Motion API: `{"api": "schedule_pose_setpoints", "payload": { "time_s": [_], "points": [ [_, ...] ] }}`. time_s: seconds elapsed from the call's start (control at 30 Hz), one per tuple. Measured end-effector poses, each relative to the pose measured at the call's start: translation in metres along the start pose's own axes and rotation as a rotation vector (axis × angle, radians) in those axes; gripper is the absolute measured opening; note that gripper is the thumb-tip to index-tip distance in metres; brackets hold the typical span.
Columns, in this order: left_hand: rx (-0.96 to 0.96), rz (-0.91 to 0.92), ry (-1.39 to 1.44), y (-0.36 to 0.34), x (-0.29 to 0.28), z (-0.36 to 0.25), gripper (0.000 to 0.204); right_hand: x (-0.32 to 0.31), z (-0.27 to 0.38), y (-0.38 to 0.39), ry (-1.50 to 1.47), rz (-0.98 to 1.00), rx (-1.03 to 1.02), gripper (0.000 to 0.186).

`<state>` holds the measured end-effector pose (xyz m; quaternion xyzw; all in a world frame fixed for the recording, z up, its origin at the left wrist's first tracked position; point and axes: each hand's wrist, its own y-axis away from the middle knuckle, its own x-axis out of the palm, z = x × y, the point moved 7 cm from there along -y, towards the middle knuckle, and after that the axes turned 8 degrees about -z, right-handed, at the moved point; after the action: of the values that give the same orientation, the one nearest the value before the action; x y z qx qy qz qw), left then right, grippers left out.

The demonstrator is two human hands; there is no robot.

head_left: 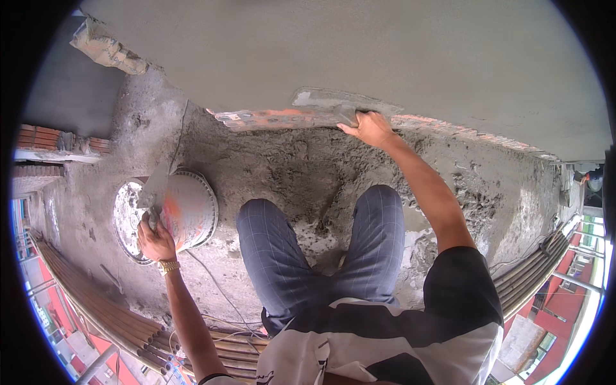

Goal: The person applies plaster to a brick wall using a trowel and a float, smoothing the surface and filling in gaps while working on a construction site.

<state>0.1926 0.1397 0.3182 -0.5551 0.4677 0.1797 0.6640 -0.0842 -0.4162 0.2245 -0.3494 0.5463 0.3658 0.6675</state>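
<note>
My left hand [156, 239], with a gold-coloured watch on its wrist, is closed round the handle of a trowel [156, 184]. The trowel's grey, mortar-smeared blade points away from me, over a pale bucket [196, 208] with orange marks. I cannot tell which end of the bucket faces up. My right hand [373, 129] grips a plastering trowel [324, 99]. Its long blade lies against the lower part of the grey plastered wall [372, 51], just above a strip of bare red brick [273, 118]. The fingers partly hide its handle.
My bent knees [266, 221] stand between the bucket and my right arm. Rough mortar [282, 160] covers the ground along the wall's foot. A thin cable [218, 285] runs past the bucket. Bundled poles [96, 301] line the edge behind me. Stacked bricks [48, 138] lie at far left.
</note>
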Motion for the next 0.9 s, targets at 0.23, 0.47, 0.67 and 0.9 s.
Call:
{"api": "schedule_pose_setpoints", "payload": {
  "time_s": [0.23,0.47,0.67,0.9],
  "points": [
    [-0.015,0.044,-0.022,0.001,-0.002,0.005,0.038,-0.013,-0.085,0.045,0.472,0.236,-0.11,0.065],
    [-0.025,0.056,-0.025,0.002,0.003,0.003,0.037,-0.348,-0.101,0.062,0.802,-0.355,-0.333,0.06],
    [0.009,-0.011,0.028,0.003,0.001,-0.005,0.034,-0.498,-0.022,0.043,0.196,-0.717,-0.041,0.064],
    [0.023,-0.044,-0.047,0.007,0.008,0.02,0.036,-0.238,-0.084,0.037,0.1,-0.032,0.119,0.072]
  ]
}}
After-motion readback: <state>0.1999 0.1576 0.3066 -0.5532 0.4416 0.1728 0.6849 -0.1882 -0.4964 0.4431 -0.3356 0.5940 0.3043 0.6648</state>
